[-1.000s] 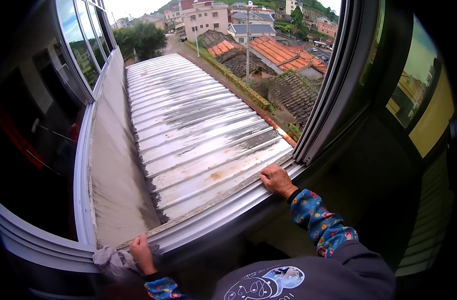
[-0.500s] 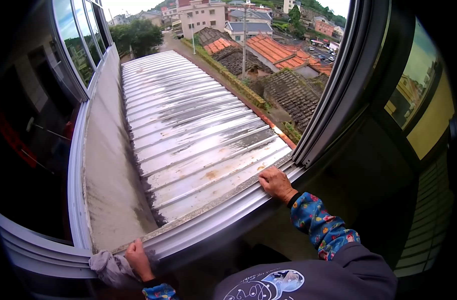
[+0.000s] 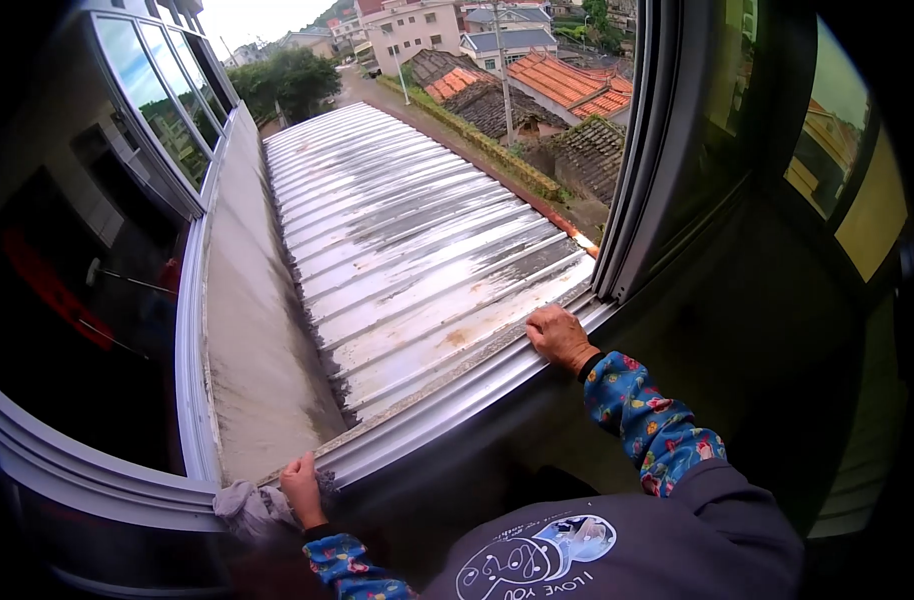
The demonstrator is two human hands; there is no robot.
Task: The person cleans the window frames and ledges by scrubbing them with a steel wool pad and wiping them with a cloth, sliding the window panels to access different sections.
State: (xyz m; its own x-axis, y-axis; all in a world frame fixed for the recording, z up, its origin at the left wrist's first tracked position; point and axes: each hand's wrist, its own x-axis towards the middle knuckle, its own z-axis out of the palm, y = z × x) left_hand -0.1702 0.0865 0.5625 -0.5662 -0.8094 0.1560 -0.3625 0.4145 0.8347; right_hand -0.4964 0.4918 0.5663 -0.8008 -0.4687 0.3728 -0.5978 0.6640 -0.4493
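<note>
A metal window sill track (image 3: pixel 447 408) runs slantwise across the lower middle of the head view. My left hand (image 3: pixel 302 488) is closed at its left end, with a crumpled grey cloth (image 3: pixel 252 508) bunched under and beside the fingers. Some darker cloth shows on the hand's other side. Farther right, my right hand (image 3: pixel 559 336) curls over the same track, close to the upright window frame (image 3: pixel 637 200); its fingertips are hidden behind the knuckles. Floral sleeves (image 3: pixel 649 415) cover both forearms.
Beyond the sill lies a ribbed metal roof (image 3: pixel 407 250), with a concrete wall (image 3: pixel 262 330) along its left side. Left of that are sliding window panes (image 3: pixel 162 95). Tiled roofs (image 3: pixel 567 85), a pole (image 3: pixel 502 70) and houses stand farther off. A dark window panel is on the right.
The view has turned slightly left, so the scene sits farther right and the left hand appears a little higher. Both hands keep their places on the sill.
</note>
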